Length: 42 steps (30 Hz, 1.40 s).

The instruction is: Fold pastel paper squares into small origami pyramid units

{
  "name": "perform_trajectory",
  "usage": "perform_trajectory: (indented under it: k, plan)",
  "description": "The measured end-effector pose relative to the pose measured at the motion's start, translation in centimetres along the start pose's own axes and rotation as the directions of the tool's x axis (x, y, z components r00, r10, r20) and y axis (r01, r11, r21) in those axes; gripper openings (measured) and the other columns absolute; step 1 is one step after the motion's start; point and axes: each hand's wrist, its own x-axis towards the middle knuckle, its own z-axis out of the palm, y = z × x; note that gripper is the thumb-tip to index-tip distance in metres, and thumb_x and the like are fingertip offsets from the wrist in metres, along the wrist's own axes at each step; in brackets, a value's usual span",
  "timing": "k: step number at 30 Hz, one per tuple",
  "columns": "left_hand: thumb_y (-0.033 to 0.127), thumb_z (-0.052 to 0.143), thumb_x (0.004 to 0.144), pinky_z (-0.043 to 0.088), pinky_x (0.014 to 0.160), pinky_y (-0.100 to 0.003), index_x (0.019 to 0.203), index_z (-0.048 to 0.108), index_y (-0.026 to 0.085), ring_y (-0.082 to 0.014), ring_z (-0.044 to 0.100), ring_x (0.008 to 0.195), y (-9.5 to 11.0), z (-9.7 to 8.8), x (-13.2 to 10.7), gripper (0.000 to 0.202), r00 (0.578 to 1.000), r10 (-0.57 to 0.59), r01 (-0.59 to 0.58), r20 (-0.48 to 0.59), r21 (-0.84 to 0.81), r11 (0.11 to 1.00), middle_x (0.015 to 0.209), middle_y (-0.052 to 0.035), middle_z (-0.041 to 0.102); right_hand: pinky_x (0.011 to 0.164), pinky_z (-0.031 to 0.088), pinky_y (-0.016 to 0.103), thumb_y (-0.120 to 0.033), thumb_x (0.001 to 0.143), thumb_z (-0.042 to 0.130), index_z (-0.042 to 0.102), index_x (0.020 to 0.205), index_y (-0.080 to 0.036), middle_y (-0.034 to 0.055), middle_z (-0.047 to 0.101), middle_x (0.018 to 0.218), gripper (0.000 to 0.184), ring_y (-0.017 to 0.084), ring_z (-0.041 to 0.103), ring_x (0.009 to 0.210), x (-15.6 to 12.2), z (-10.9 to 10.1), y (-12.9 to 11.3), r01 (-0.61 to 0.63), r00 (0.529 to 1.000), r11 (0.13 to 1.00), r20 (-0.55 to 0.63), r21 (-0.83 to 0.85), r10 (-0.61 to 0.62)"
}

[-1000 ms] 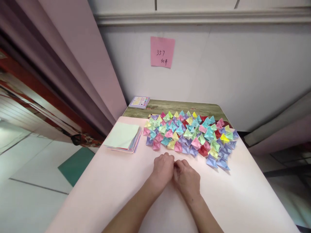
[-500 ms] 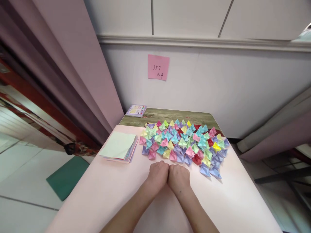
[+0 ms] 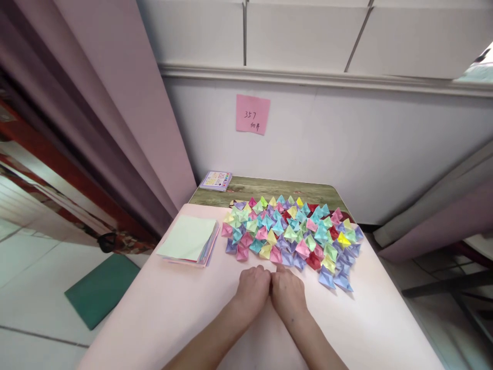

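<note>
My left hand (image 3: 254,289) and my right hand (image 3: 288,292) rest side by side on the pale pink table cover (image 3: 162,313). Both are curled into fists, knuckles forward and thumb sides meeting. No object shows in either one; the palms face away from view. Just beyond them spreads a crowd of small folded paper pieces (image 3: 289,234) in pink, blue, green, yellow, red and purple, pointed at the corners. To the left of my left hand lies a stack of square coloured paper (image 3: 188,239), a pale green sheet on top.
A small pile of printed cards (image 3: 216,181) sits at the table's far left corner, on the wood-patterned strip (image 3: 269,189). A pink note with handwriting (image 3: 252,114) is stuck to the wall. Curtains (image 3: 154,128) hang left; a green flat item (image 3: 102,290) lies on the floor.
The view has tilted slightly upward, so everything sits a little lower. Both fists stay together, with the right hand turned slightly.
</note>
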Motion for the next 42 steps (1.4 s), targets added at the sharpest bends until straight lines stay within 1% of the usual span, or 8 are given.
perform_trajectory:
  k: [6, 17, 23, 30, 32, 35, 38, 42]
  plan:
    - [0.004, 0.039, 0.083, 0.046, 0.081, -0.036, 0.094, 0.070, 0.015, -0.0270, 0.064, 0.099, 0.0, 0.3, -0.2, 0.035, 0.999, -0.040, 0.039, -0.013, -0.027, 0.999, 0.101, -0.0120, 0.069, 0.058, 0.040, 0.026, -0.003, 0.082, 0.052, 0.075, 0.083, -0.016, 0.0111, 0.070, 0.096, 0.026, 0.021, 0.070, 0.080, 0.1, 0.2, 0.1, -0.004, 0.995, 1.000, 0.095, -0.011, 0.006]
    - [0.008, 0.043, 0.082, 0.045, 0.079, -0.036, 0.097, 0.067, 0.017, -0.0271, 0.063, 0.099, -0.4, 0.3, -2.1, 0.030, 0.997, 0.018, -0.020, -0.078, -0.029, 0.999, 0.104, -0.0124, 0.065, 0.058, 0.038, 0.021, -0.019, 0.085, 0.057, 0.072, 0.082, -0.024, 0.0017, 0.067, 0.087, 0.017, 0.014, 0.065, 0.070, -2.7, 1.1, 1.6, 0.022, 0.995, 0.969, -0.100, 0.248, 0.003]
    - [0.014, 0.054, 0.075, 0.043, 0.068, -0.030, 0.083, 0.068, 0.019, -0.0242, 0.065, 0.083, -2.3, 0.7, -2.6, 0.017, 0.982, 0.149, -0.164, -0.119, -0.127, 0.978, 0.085, -0.0073, 0.070, 0.072, 0.047, 0.025, -0.014, 0.082, 0.056, 0.070, 0.090, -0.022, 0.0018, 0.069, 0.087, 0.018, 0.016, 0.066, 0.075, -4.6, 0.8, 3.6, 0.237, 0.971, 0.848, -0.143, 0.474, -0.192]
    - [0.014, 0.054, 0.076, 0.044, 0.072, -0.027, 0.081, 0.069, 0.022, -0.0179, 0.063, 0.081, -3.2, -0.9, -3.1, 0.017, 0.967, 0.212, -0.241, -0.140, -0.248, 0.938, 0.087, -0.0019, 0.070, 0.069, 0.047, 0.023, -0.016, 0.089, 0.050, 0.068, 0.087, -0.022, 0.0018, 0.069, 0.088, 0.019, 0.014, 0.066, 0.074, -6.3, 1.2, 4.5, 0.404, 0.912, 0.838, -0.239, 0.367, -0.335]
    - [0.023, 0.057, 0.079, 0.046, 0.072, -0.025, 0.087, 0.068, 0.021, -0.0153, 0.062, 0.078, -3.7, -1.6, -3.4, 0.014, 0.950, 0.191, -0.284, -0.245, -0.436, 0.854, 0.095, -0.0021, 0.068, 0.067, 0.048, 0.023, -0.019, 0.090, 0.049, 0.068, 0.086, -0.022, 0.0021, 0.069, 0.085, 0.020, 0.014, 0.066, 0.072, -6.3, 1.4, 4.6, 0.400, 0.907, 0.840, -0.289, 0.367, -0.305]
    - [0.033, 0.047, 0.089, 0.048, 0.074, -0.026, 0.092, 0.065, 0.020, -0.0149, 0.061, 0.079, -5.0, -1.5, -4.2, 0.023, 0.913, -0.032, -0.246, -0.407, -0.611, 0.753, 0.096, -0.0030, 0.066, 0.066, 0.049, 0.024, -0.024, 0.090, 0.050, 0.069, 0.085, -0.022, 0.0033, 0.070, 0.085, 0.020, 0.015, 0.066, 0.070, -5.5, 1.0, 5.1, 0.346, 0.910, 0.846, -0.366, 0.407, -0.196]
    - [0.029, 0.041, 0.091, 0.047, 0.074, -0.028, 0.083, 0.062, 0.019, -0.0159, 0.058, 0.076, -6.2, 0.8, -5.4, 0.025, 0.889, -0.200, -0.089, -0.411, -0.585, 0.806, 0.083, -0.0025, 0.063, 0.066, 0.048, 0.026, -0.030, 0.088, 0.052, 0.070, 0.083, -0.022, 0.0037, 0.072, 0.085, 0.021, 0.017, 0.065, 0.069, -2.9, -0.3, 5.9, 0.261, 0.893, 0.870, -0.448, 0.418, -0.052]
    - [0.022, 0.039, 0.092, 0.046, 0.077, -0.028, 0.084, 0.060, 0.021, -0.0167, 0.060, 0.082, -6.8, 4.9, -6.9, 0.023, 0.905, -0.130, -0.095, -0.406, -0.490, 0.867, 0.089, -0.0035, 0.063, 0.067, 0.043, 0.025, -0.031, 0.085, 0.053, 0.072, 0.086, -0.022, 0.0026, 0.073, 0.082, 0.021, 0.017, 0.065, 0.072, 2.7, -2.8, 6.7, 0.104, 0.861, 0.910, -0.494, 0.401, 0.120]
